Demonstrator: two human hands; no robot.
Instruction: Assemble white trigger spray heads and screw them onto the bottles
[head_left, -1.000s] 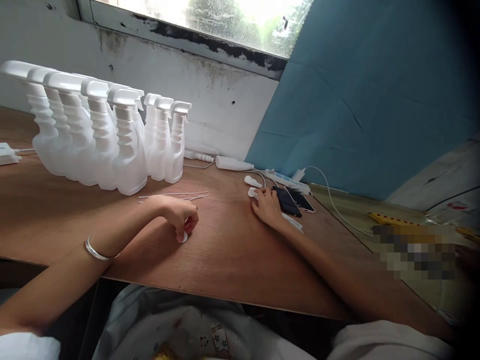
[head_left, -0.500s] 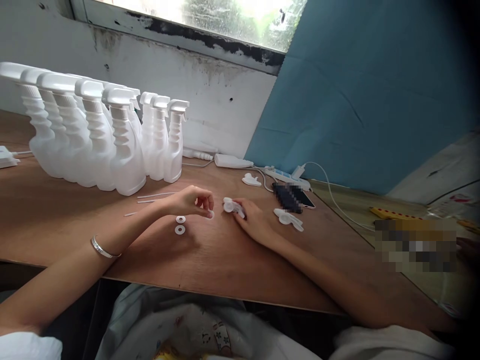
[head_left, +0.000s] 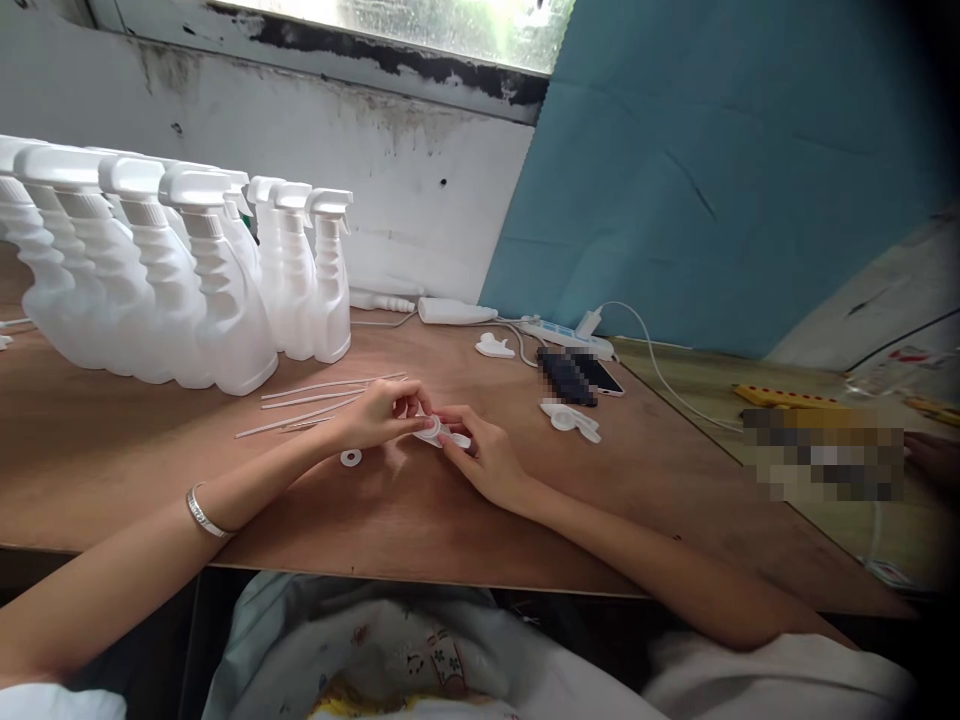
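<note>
Head view: the two hands are brought together over the counter (head_left: 360, 530), with a white spray head (head_left: 432, 430) between them. The spray head is gripped at one end by the fingers and thumb of the right hand (head_left: 491, 460). The left hand (head_left: 386, 412) is curled, its thumb and fingertips brought close at the round collar; whether a small piece is pinched there cannot be told. A flat white washer (head_left: 351, 458) lies just beside the left wrist, and thin white tubes (head_left: 298, 417) are spread behind that forearm. To the right, a second spray head (head_left: 571, 421) is laid near two phones (head_left: 568, 377); a third spray head (head_left: 495, 346) lies farther back. Upright white spray bottles (head_left: 240, 330) are grouped at the left, while a bottle (head_left: 457, 312) lies on its side by the wall, near a power strip (head_left: 574, 340).
</note>
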